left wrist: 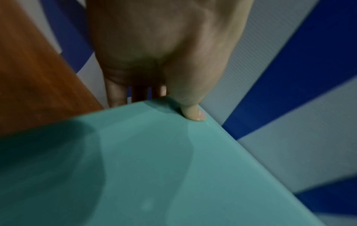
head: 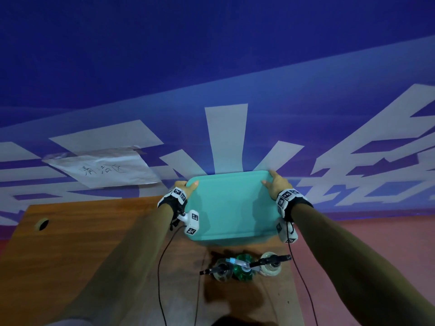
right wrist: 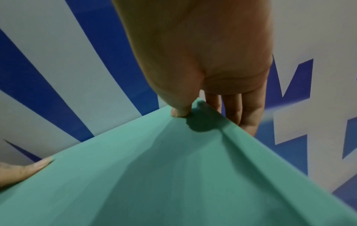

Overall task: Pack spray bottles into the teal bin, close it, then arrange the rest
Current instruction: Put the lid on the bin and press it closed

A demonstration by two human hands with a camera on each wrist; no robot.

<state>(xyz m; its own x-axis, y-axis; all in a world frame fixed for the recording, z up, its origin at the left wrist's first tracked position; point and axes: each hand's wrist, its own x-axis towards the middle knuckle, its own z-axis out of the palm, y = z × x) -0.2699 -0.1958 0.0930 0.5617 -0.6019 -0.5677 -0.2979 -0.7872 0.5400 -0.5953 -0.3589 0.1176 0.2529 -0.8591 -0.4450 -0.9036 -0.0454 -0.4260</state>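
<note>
Both hands clamp the lid's far corners: left hand and right hand, thumbs on top, fingers curled under the edge of the lid. Its long axis runs hand to hand, with the bin directly below, so pressing down looks next.

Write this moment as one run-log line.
left hand: holds lid corner | right hand: holds opposite corner | three spray bottles: standing on table
</note>
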